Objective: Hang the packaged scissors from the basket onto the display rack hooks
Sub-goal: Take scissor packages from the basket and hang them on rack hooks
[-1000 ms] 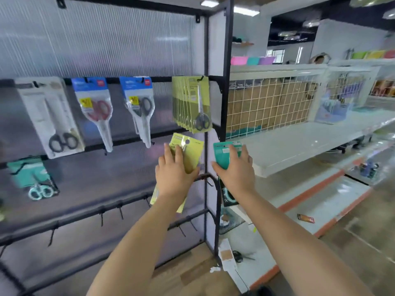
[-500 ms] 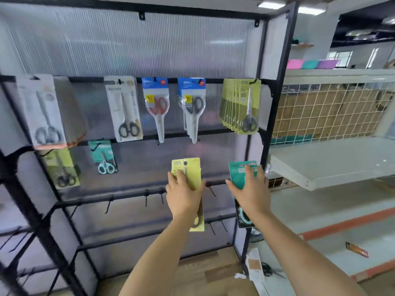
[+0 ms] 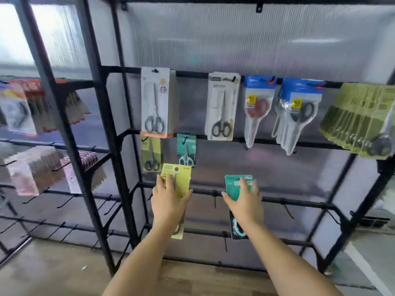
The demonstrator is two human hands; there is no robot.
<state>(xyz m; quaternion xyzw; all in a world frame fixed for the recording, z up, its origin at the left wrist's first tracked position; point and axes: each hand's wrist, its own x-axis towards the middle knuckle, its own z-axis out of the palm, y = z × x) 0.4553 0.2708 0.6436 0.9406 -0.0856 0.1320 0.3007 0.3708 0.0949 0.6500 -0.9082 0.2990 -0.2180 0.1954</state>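
A black metal display rack [image 3: 111, 159] backed by ribbed translucent panels fills the view, above a wooden floor. Toward its left edge, blurred packets [image 3: 32, 167] are seen on hooks. A yellow-green carded scissors pack [image 3: 178, 178] is grasped by the left hand [image 3: 168, 201], fingers spread over its face and thumb at its right edge; its top stands just below a small hung yellow pack [image 3: 150, 154] and teal pack [image 3: 186, 151]. A teal carded scissors pack [image 3: 235, 186] is clasped likewise by the right hand [image 3: 245, 201], before the lower rail. Grey, blue and olive packs hang along the upper rail.
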